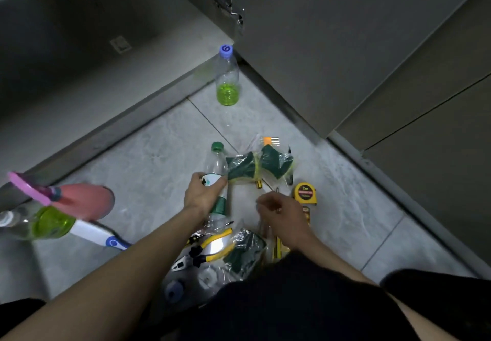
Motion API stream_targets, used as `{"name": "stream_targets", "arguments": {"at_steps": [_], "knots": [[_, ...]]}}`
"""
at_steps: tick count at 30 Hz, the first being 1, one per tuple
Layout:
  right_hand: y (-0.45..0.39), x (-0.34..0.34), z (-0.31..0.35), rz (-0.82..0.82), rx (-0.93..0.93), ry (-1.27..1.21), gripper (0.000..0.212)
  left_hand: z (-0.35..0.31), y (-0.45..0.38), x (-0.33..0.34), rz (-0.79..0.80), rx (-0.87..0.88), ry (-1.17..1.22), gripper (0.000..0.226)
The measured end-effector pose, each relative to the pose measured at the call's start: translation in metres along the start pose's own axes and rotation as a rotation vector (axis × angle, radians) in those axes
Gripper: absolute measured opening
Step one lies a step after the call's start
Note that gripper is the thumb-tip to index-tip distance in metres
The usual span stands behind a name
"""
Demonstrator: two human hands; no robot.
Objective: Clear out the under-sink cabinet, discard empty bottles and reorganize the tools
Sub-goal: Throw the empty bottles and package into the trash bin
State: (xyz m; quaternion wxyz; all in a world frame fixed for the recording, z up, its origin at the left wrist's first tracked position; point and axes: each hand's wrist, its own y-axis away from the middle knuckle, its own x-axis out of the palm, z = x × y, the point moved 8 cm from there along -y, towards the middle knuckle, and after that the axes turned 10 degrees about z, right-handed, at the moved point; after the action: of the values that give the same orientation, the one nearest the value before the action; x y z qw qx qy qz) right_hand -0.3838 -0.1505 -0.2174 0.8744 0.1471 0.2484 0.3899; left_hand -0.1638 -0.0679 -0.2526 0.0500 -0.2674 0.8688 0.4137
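Sorting is underway: the left hand [203,194] wraps its grip round the clear green-capped bottle [215,173] on the floor at centre, the right hand [279,214] at three o'clock loosely curled, its hold unclear; next it likely needs lifting for discard.

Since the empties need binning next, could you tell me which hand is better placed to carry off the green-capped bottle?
The left hand: it already grips the green-capped bottle around its label. The right hand is beside the tape measure, with its fingers curled, seemingly pinching something thin.
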Motion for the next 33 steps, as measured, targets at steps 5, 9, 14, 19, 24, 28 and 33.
{"name": "stream_targets", "arguments": {"at_steps": [5,9,14,19,24,28,33], "knots": [[0.043,-0.059,-0.079,-0.298,0.511,0.228,0.045,-0.007,0.009,-0.003,0.011,0.109,-0.285,0.062],[0.047,-0.045,-0.111,-0.226,0.602,0.241,0.086,-0.007,0.008,-0.011,0.013,0.131,-0.331,0.066],[0.036,-0.05,-0.122,-0.177,0.669,0.178,0.064,-0.011,0.009,-0.025,0.015,0.148,-0.384,0.07],[0.036,-0.061,-0.1,-0.338,0.439,-0.065,0.044,-0.032,0.018,-0.034,0.02,0.19,-0.41,0.072],[0.05,-0.09,-0.043,-0.466,0.183,-0.214,0.031,-0.079,0.04,-0.032,0.124,0.263,-0.425,0.058],[0.073,-0.119,-0.005,-0.513,0.077,-0.329,0.02,-0.139,0.069,-0.025,0.248,0.327,-0.466,0.042],[0.11,-0.156,0.034,-0.507,-0.04,-0.473,0.029,-0.215,0.116,-0.027,0.323,0.387,-0.628,0.039]]}}
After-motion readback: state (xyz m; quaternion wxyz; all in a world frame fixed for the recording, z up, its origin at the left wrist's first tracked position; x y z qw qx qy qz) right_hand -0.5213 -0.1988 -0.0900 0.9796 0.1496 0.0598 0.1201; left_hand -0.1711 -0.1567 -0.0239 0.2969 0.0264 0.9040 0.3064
